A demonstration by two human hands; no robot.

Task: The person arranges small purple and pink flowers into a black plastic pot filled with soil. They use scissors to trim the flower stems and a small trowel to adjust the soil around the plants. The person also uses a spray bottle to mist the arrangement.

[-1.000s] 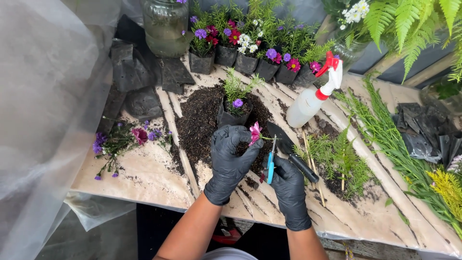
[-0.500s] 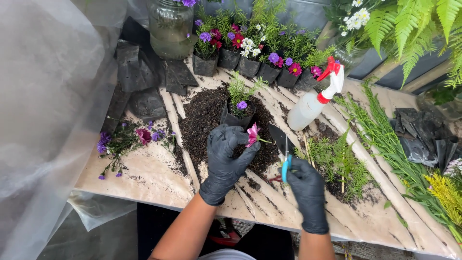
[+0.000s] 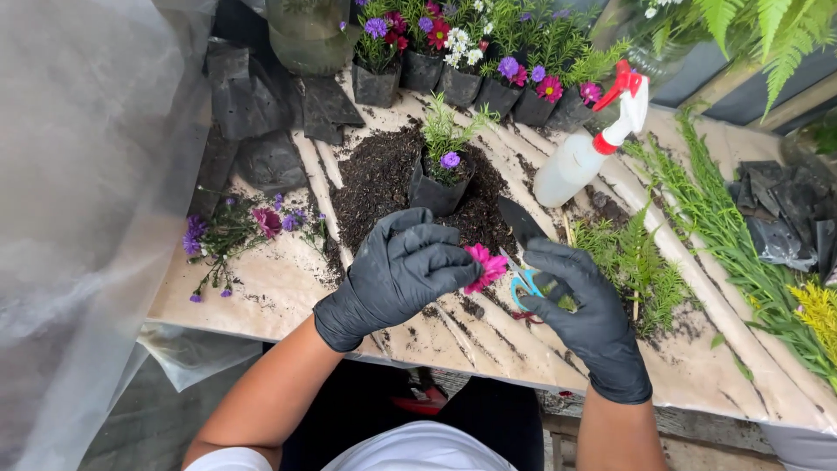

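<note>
- Left hand [image 3: 397,272], black-gloved, fingers closed on pink flower [image 3: 485,266].
- Right hand [image 3: 580,301] grips blue-handled scissors [image 3: 523,281], blades just beside the bloom.
- Beyond both hands: soil-strewn paper-covered table [image 3: 288,288], potted seedling [image 3: 440,179], spray bottle [image 3: 580,153].
- Left of left hand: clear plastic sheeting [image 3: 78,174].

A pale, soil-streaked worktop [image 3: 288,288] carries a heap of dark potting soil [image 3: 375,179] around one black grow bag [image 3: 436,194] — a row of potted flowers [image 3: 471,74] lines its far edge, cut purple blooms [image 3: 231,235] lie left, a spray bottle [image 3: 584,148] and green cuttings [image 3: 641,262] right.
</note>
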